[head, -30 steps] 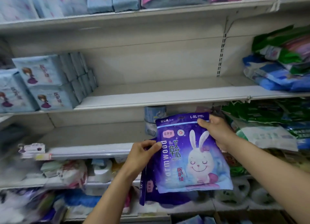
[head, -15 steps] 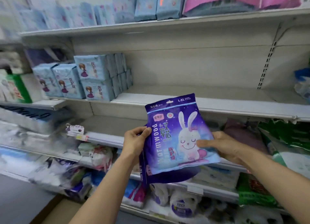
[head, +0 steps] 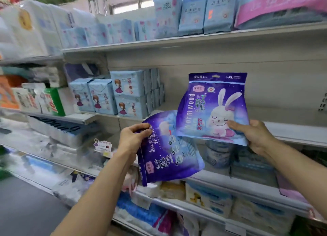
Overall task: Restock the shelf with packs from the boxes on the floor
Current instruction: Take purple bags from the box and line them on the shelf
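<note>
A: What have I got in each hand?

B: On my feed, the right hand (head: pixel 254 136) pinches the lower right corner of the rabbit pack (head: pixel 212 108), thumb on the printed front, fingers curled behind it. The pack stands upright, its front facing the camera, held up in front of the bare stretch of the middle shelf (head: pixel 292 131).

A: And the left?

B: The left hand (head: pixel 131 138) grips a second purple pack (head: pixel 166 150) by its top left edge, fingers curled over the rim. That pack is tilted, and its printed text runs sideways. It sits lower than the middle shelf's front lip and to the left of the rabbit pack, whose lower left corner overlaps it.

A: What is already on that middle shelf?

B: At its left end, a block of light blue packs (head: pixel 127 94) with a cartoon girl on the front, stacked two high and several deep. The rabbit pack is well to the right of them, not touching.

A: Above and below?

B: One shelf up, a row of pale blue packs (head: pixel 192 12) stands upright. Below the middle shelf, blurred goods I cannot identify.
</note>
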